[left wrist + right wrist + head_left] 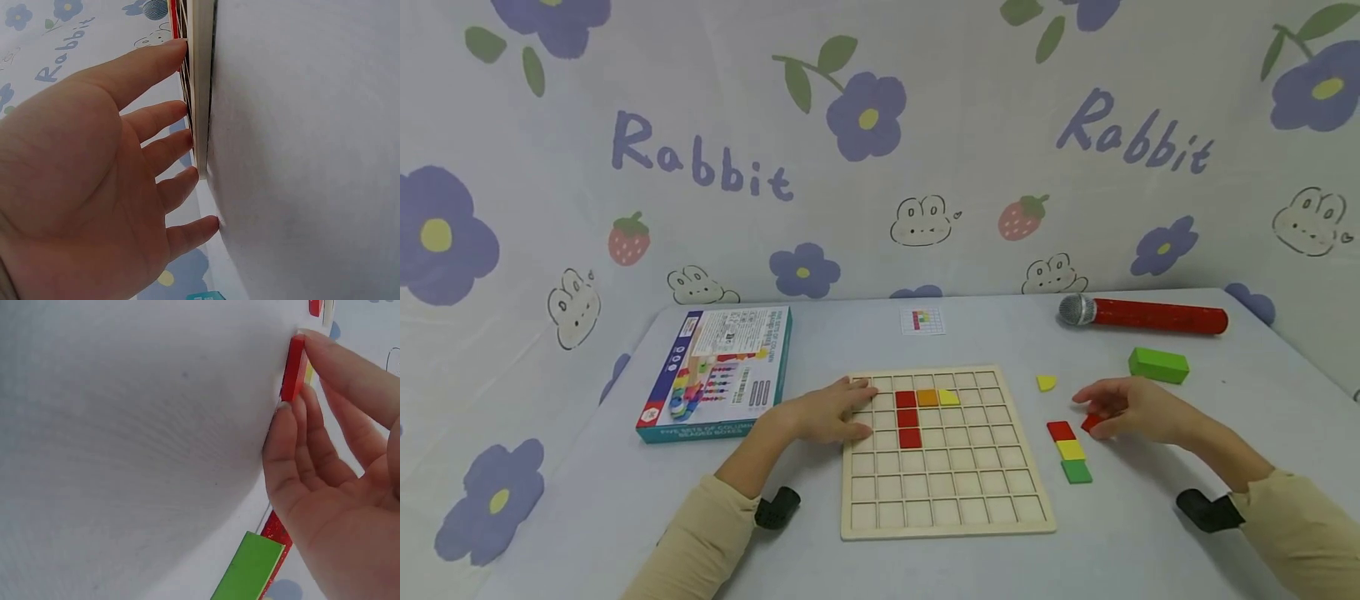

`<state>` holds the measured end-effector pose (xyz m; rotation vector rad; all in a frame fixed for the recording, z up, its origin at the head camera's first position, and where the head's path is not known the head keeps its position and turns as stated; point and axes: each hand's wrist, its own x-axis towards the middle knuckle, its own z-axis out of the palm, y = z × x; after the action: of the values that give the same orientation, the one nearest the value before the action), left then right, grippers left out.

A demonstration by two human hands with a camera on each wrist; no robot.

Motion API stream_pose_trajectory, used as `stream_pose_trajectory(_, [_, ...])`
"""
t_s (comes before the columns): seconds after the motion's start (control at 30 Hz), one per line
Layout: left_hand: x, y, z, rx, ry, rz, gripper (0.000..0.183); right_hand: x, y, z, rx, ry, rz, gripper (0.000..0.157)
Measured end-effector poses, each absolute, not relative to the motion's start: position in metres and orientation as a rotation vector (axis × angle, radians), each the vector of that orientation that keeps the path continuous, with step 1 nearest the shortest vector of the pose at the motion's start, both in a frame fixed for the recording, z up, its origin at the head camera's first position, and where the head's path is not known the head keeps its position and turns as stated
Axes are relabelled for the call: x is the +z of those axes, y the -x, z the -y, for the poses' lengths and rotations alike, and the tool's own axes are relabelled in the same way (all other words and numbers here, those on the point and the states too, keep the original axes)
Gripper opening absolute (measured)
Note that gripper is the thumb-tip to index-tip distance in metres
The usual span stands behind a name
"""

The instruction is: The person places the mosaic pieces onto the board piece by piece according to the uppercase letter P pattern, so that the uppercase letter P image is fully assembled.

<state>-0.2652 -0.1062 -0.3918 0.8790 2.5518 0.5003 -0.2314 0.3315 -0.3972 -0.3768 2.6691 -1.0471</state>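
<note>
The right hand (1142,410) pinches a red tile (1092,422) between its fingertips, beside a red-yellow-green tile row (1071,451); beyond lie a yellow rounded tile (1047,382), a green block (1159,365) and a microphone (1157,317). White cloth (1036,422) separates row and wooden grid board (925,487); the left hand (820,414), fingers spread, touches its left edge.

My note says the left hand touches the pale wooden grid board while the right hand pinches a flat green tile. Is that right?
Not quite: the right hand pinches a flat red tile, not green, as the right wrist view shows. The left hand does touch the pale wooden grid board.
</note>
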Motion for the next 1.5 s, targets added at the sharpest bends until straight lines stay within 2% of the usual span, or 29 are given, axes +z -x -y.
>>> stream_pose_trajectory(0.37, [-0.393, 0.265, 0.107, 0.487, -0.865, -2.564, 0.064, -0.396, 0.234, -0.334, -0.968, 0.126, -2.811, 0.034])
stream_pose_trajectory(0.67, [-0.394, 0.266, 0.108, 0.492, -0.866, -2.558, 0.064, -0.391, 0.237, -0.325, -1.123, -0.037, -2.727, 0.045])
stream_pose_trajectory(1.1, [-0.391, 0.266, 0.106, 0.487, -0.862, -2.558, 0.064, -0.390, 0.237, -0.293, -1.278, -0.020, -2.494, 0.052])
stream_pose_trajectory(1.5, [-0.392, 0.266, 0.107, 0.480, -0.860, -2.559, 0.065, -0.385, 0.227, -0.249, -1.410, 0.090, -2.291, 0.038])
